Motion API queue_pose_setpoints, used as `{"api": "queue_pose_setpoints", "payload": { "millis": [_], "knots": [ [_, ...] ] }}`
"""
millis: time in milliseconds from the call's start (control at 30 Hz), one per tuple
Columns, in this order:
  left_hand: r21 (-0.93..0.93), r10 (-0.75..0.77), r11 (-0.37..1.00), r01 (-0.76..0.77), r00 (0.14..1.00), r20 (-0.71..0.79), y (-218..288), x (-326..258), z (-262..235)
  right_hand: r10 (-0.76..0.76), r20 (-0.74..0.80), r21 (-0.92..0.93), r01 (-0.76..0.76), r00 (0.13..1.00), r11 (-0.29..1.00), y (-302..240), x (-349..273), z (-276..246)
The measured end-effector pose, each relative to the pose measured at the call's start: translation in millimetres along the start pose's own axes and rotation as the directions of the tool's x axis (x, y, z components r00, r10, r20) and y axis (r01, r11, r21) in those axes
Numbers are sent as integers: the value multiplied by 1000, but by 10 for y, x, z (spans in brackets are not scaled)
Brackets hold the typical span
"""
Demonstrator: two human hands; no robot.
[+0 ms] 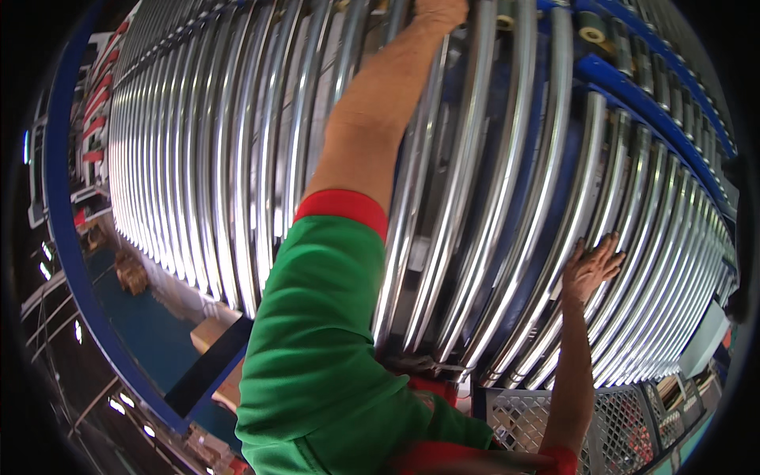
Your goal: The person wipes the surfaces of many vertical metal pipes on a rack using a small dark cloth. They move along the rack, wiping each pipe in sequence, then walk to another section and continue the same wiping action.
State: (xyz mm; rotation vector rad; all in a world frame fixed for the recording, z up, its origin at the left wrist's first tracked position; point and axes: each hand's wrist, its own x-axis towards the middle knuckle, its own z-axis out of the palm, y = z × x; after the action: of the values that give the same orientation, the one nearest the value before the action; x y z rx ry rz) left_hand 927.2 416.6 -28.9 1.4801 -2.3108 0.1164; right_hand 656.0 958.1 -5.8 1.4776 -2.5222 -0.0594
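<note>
A wide conveyor bed of shiny metal rollers [507, 186] fills most of the head view. My left arm, in a green sleeve with a red cuff, stretches far across it. My left hand [440, 11] is at the top edge over the rollers; the frame cuts it off and its fingers do not show clearly. Lower right, my right hand [590, 271] rests on the rollers, fingers spread, palm down, holding nothing visible. Dark gaps and blue parts show between the rollers.
Blue rails [657, 123] cross the bed at upper right, near a cream ring-shaped part [591, 33]. A curved blue beam [59, 166] runs down the left. Metal mesh [518, 416] stands below my right forearm. Cardboard [207, 336] lies at lower left.
</note>
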Motion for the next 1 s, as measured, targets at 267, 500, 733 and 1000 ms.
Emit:
{"api": "queue_pose_setpoints", "payload": {
  "millis": [267,500,733,1000],
  "knots": [
    [-169,93,981,-97,995,-33,418,-2279,-1142,12,9,-27,-12,1000,1000,90,-25,135],
    [-336,138,941,33,871,471,1006,-5278,-2857,8,-49,-3,-8,999,1000,150,-34,304],
    [-544,446,836,-80,676,587,1134,-6618,-3826,119,-186,606,18,975,795,-118,-126,-208],
    [-686,-203,447,574,812,547,1595,-5202,-3667,-481,267,944,-328,835,-45,-1296,-2000,-1720]
  ]
}}
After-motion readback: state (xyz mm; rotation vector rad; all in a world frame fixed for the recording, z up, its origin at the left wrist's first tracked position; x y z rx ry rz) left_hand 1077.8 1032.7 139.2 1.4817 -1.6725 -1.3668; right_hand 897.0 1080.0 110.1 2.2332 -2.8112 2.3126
